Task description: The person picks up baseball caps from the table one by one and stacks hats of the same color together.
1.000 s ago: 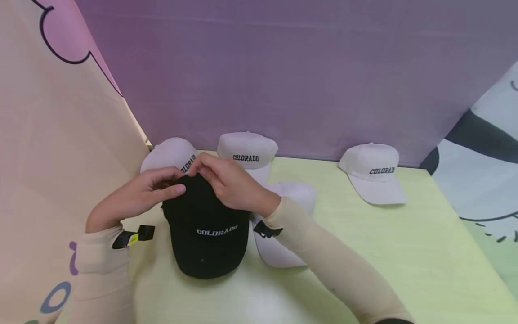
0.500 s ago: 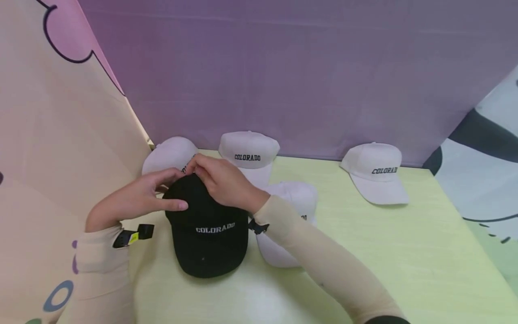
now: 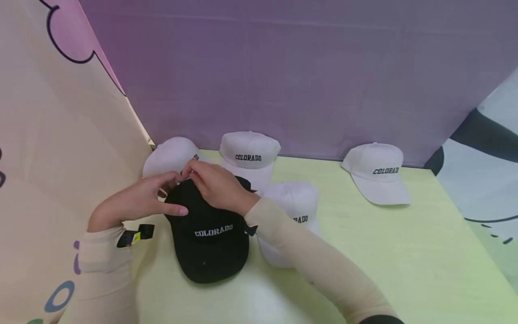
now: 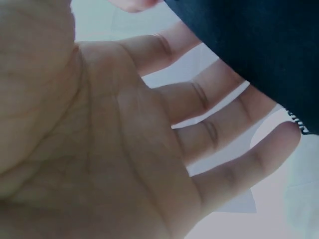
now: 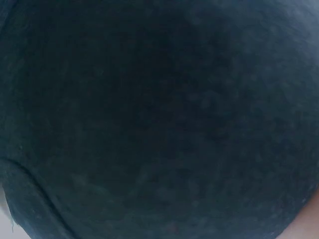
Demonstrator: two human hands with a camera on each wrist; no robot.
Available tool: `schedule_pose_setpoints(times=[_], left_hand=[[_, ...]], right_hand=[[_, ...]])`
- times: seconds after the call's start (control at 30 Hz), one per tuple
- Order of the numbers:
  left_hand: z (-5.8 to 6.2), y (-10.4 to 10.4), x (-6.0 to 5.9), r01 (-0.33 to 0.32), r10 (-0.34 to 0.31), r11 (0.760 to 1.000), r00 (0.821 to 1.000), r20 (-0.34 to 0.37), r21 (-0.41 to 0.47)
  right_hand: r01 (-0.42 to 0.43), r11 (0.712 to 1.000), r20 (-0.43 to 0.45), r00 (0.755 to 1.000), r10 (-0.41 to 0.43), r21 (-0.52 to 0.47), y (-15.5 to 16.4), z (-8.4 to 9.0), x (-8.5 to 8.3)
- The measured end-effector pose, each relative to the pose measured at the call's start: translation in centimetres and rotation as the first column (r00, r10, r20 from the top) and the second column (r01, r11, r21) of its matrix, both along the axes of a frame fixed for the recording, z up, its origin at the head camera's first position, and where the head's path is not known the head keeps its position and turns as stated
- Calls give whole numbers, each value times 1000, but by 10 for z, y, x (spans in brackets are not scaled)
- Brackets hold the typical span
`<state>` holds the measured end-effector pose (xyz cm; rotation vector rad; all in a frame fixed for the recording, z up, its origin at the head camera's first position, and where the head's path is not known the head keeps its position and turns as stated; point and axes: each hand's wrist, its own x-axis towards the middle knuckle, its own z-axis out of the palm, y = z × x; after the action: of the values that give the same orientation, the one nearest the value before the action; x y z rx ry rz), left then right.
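A black cap (image 3: 208, 238) lettered COLORADO lies on the pale green table (image 3: 384, 252), brim toward me. My left hand (image 3: 176, 193) holds its rear left side, thumb on the crown and fingers behind the edge. The left wrist view shows that left hand (image 4: 124, 139) with spread fingers reaching under the black cap (image 4: 259, 45). My right hand (image 3: 194, 173) arches over the crown from the right, its fingertips pinching the rear top beside the left fingertips. Dark fabric of the black cap (image 5: 159, 114) fills the right wrist view, and the right hand itself is hidden there.
White COLORADO caps stand around: one (image 3: 170, 155) behind my hands at the left wall, one (image 3: 248, 155) at the back, one (image 3: 299, 204) under my right forearm, one (image 3: 376, 168) at the far right. Cloth walls close the left and back.
Both hands have kept hold of the black cap's rear. My right hand has slid a little left. The cap has shifted slightly toward me, its rear edge now showing behind the right wrist.
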<state>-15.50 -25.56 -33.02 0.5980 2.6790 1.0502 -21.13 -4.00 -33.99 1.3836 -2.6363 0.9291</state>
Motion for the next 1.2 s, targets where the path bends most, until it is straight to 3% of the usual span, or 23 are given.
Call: schedule_pose_setpoints(times=[0.33,0.67,0.93,1.2], left_hand=[[-9,12,-7,30,-33,998,998,-61,-55],[-14,20,-11,21,-20,996,1000,13,-84],[-13,22,-12,7,-5,996,1000,18,-93],[-16,23,-15,5,-3,995,1000,22,-97]], right_hand=[[30,999,-17,999,-29,27,-3,-13,-4],[45,998,-31,999,-44,32,-2,-21,-9],[66,997,-68,995,-69,-48,17,-13,-11],[120,991,8,993,-120,-65,54,-4,-9]])
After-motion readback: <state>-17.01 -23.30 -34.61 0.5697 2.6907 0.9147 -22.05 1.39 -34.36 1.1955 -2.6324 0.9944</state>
